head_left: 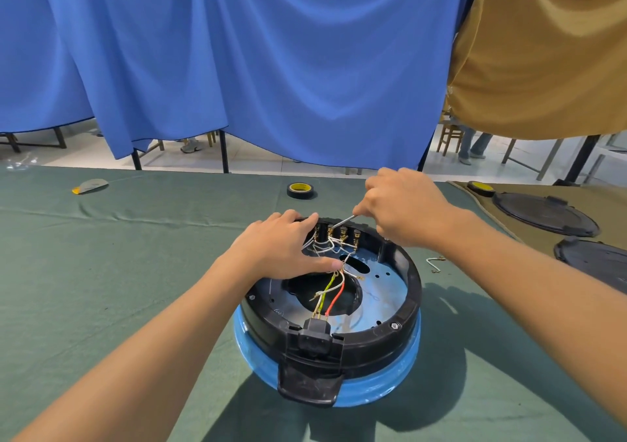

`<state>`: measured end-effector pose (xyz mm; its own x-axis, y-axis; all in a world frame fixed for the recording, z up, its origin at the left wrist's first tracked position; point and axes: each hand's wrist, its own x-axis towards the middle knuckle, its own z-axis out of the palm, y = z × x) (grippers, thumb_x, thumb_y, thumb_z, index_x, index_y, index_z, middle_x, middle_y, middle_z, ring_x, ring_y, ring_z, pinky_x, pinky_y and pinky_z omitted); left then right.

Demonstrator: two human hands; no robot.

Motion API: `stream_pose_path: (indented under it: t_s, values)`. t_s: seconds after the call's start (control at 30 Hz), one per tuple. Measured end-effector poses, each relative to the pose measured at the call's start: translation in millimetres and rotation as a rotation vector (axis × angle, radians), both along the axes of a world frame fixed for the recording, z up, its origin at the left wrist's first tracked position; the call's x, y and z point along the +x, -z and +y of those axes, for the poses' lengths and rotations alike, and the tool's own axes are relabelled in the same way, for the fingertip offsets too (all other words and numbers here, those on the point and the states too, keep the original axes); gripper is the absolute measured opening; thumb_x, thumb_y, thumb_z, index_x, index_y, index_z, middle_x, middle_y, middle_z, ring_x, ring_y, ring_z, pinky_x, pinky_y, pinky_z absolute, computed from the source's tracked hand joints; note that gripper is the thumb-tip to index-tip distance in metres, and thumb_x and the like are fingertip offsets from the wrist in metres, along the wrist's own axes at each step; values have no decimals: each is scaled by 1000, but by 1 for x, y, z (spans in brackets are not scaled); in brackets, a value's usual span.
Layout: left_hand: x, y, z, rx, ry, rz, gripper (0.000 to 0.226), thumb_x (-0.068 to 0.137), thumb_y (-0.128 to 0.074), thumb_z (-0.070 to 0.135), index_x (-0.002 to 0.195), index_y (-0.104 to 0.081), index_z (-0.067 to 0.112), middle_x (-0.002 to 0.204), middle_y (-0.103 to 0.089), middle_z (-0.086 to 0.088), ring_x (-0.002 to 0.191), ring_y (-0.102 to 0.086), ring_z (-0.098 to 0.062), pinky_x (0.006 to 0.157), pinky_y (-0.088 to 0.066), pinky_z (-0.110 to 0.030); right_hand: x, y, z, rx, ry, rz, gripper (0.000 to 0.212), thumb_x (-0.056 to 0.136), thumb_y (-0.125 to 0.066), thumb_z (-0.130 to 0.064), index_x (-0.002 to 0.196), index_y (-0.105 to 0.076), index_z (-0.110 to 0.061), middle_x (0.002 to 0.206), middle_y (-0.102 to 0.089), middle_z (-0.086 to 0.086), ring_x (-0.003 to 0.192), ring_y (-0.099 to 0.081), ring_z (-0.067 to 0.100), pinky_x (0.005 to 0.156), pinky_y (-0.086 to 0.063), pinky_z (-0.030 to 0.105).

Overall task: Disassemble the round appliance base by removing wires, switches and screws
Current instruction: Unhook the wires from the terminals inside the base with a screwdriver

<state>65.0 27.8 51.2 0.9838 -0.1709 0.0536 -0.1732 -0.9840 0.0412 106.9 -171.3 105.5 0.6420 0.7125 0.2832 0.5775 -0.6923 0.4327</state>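
On a green-clothed table point(135, 272), the round appliance base point(412, 292) sits near the front edge, its wired inside facing up. The left hand point(281, 248) lies flat, fingers spread, on the far rim and the white wires point(325, 248). The right hand point(403, 204) is curled around a screwdriver point(344, 221), tip at the switch terminals point(343, 234). A black tape roll point(301, 190) lies behind.

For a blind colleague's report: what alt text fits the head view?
A right hand holds a thin metal tool against the terminals at the far rim of an open round appliance base, while the left hand rests on the base. It sits on a green tablecloth.
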Motion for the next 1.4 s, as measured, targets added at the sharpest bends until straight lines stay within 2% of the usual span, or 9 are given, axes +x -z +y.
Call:
stream_pose_path:
  t_s: [0.07,0.23,0.4,0.5,0.6,0.67,0.83,1.1,1.4]
  values:
    - [0,0,0,-4,-1,0,118,56,-23,97,152,-14,29,152,-31,0,136,-34,-24,102,-37,-46,10,-8,2,-10,5,69,40,92,-52,-15,119,-66,-41,92,-53,-11,85,-35,13,66,-25,30]
    - [1,0,0,-19,0,14,116,58,-26,96,152,-13,29,152,-31,1,136,-34,-23,101,-38,-45,37,-14,-1,20,-1,300,39,95,-51,-11,114,-69,-40,79,-43,-23,86,-38,7,76,-25,28]
    - [1,-1,1,-23,4,9,112,62,-30,94,152,-13,29,151,-32,1,135,-35,-22,99,-39,-44,45,-6,-8,192,20,566,30,97,-53,-9,113,-72,-25,78,-49,-24,94,-50,11,88,-43,29]
    - [1,-1,2,-21,6,9,112,62,-29,94,152,-13,29,152,-32,1,135,-35,-22,99,-39,-44,39,-2,-11,197,18,539,29,98,-52,-14,114,-71,-29,89,-61,-21,94,-53,12,86,-45,32]
    - [1,-1,2,-24,7,6,113,61,-28,94,152,-13,29,152,-32,1,135,-35,-23,100,-39,-44,30,7,-15,202,19,390,32,98,-49,-19,116,-68,-38,75,-45,-30,87,-45,7,72,-40,30]
    - [1,0,2,-22,7,3,113,61,-27,94,152,-13,29,152,-31,1,136,-35,-23,100,-38,-44,21,14,-17,220,1,287,35,98,-46,-20,115,-67,-42,73,-39,-24,85,-45,10,65,-38,30]
    - [2,0,1,-8,2,5,114,60,-26,95,152,-12,29,153,-31,0,136,-35,-24,101,-38,-45,13,27,-19,210,4,177,33,97,-44,-19,111,-68,-38,88,-56,-6,86,-54,20,54,-35,29]
    - [0,0,1,-2,1,9,113,61,-28,94,152,-12,30,153,-29,1,137,-32,-23,103,-36,-46,30,4,-7,101,-16,225,39,97,-49,-14,121,-64,-42,97,-57,-10,88,-33,12,73,-22,30]
    - [-1,-1,2,-7,1,13,116,57,-26,95,152,-10,31,154,-28,2,138,-32,-22,102,-37,-45,42,-10,0,-14,-80,321,43,97,-49,-7,121,-64,-40,92,-54,-14,90,-36,10,78,-29,32]
